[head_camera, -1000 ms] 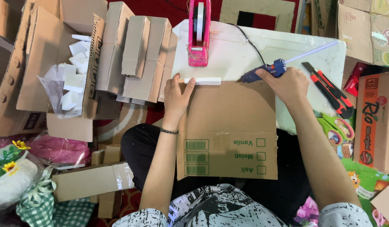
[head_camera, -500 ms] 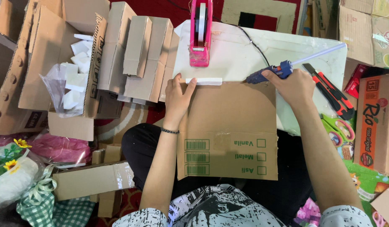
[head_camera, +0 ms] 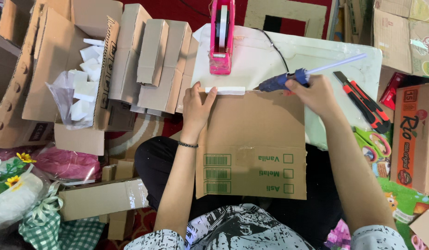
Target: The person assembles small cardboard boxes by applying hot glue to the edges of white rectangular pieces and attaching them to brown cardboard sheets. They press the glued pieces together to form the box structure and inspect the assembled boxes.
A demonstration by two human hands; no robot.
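At the far edge of the cardboard sheet (head_camera: 251, 139), the right hand (head_camera: 316, 95), fingers closed around the blue glue gun (head_camera: 281, 82), has moved its nozzle nearer the white strip (head_camera: 225, 90); the left hand (head_camera: 197, 107), fingers spread open, still presses beside that strip.

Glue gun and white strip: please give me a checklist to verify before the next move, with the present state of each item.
1. Right hand grips the blue glue gun: ok.
2. Nozzle points at the right end of the white strip: ok; whether it touches, cannot tell.
3. Left hand presses the cardboard sheet flat, fingers at the strip's left end: ok.
4. Left fingers apart from the nozzle: ok.
5. Glue stick loaded at the gun's rear: ok.
6. Glue hot and flowing: cannot tell.
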